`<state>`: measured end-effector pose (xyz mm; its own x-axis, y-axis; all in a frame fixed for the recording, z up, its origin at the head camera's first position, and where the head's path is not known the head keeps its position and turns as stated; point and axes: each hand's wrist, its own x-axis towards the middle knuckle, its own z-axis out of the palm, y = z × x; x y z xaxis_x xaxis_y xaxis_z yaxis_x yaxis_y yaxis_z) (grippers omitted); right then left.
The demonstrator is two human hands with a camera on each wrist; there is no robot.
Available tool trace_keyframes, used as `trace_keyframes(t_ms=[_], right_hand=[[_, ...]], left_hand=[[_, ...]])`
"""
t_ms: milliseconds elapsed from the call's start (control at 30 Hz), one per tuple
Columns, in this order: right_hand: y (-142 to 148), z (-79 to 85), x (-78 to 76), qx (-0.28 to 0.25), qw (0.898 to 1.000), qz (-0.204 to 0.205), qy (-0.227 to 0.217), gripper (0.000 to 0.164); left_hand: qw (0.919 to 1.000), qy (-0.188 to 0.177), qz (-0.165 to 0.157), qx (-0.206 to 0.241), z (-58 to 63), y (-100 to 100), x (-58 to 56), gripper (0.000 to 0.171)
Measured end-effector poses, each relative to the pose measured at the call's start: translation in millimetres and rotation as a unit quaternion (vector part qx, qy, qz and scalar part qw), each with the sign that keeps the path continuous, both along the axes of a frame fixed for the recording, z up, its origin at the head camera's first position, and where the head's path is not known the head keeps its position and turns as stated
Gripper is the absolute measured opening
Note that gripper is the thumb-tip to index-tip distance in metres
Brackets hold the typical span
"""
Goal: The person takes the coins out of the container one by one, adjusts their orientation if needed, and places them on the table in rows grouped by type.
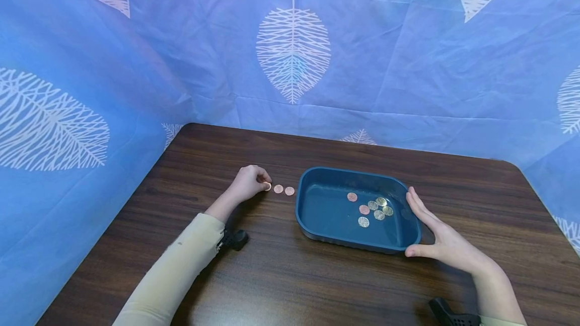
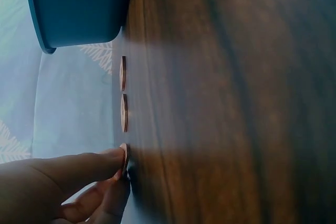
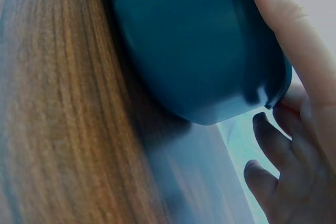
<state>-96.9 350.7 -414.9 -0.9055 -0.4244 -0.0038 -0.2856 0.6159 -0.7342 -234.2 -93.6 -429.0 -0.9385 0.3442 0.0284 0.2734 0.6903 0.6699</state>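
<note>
In the head view my left hand (image 1: 250,183) pinches a copper coin (image 1: 268,186) at the left end of a short row. Thumb and fingertips hold that coin (image 2: 125,159) by its edge, close to the tabletop in the left wrist view. Two more copper coins (image 1: 284,190) lie flat between it and a blue rectangular tray (image 1: 312,233). My right hand (image 1: 441,238) spreads across the tray's right end, thumb at the near corner and fingers along the far part of the rim. Inside the tray lie several silver and gold-toned coins (image 1: 378,215) and two copper ones (image 1: 352,196).
The dark wood-grain table (image 1: 281,275) runs back to a blue cloth (image 1: 217,54) with white leaf prints, which also hangs along the left side. Black wrist devices (image 1: 235,240) sit on both forearms, low over the wood.
</note>
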Motion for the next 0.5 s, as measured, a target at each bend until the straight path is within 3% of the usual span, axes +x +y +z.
trace_keyframes(t_ms=[500], right_hand=[[-2.4,3.8,0.6,0.005,1.000,0.002,0.004,0.109]], left_hand=[[0.9999,0.008,-0.004,-0.006,-3.5,0.3,-1.4,0.004]])
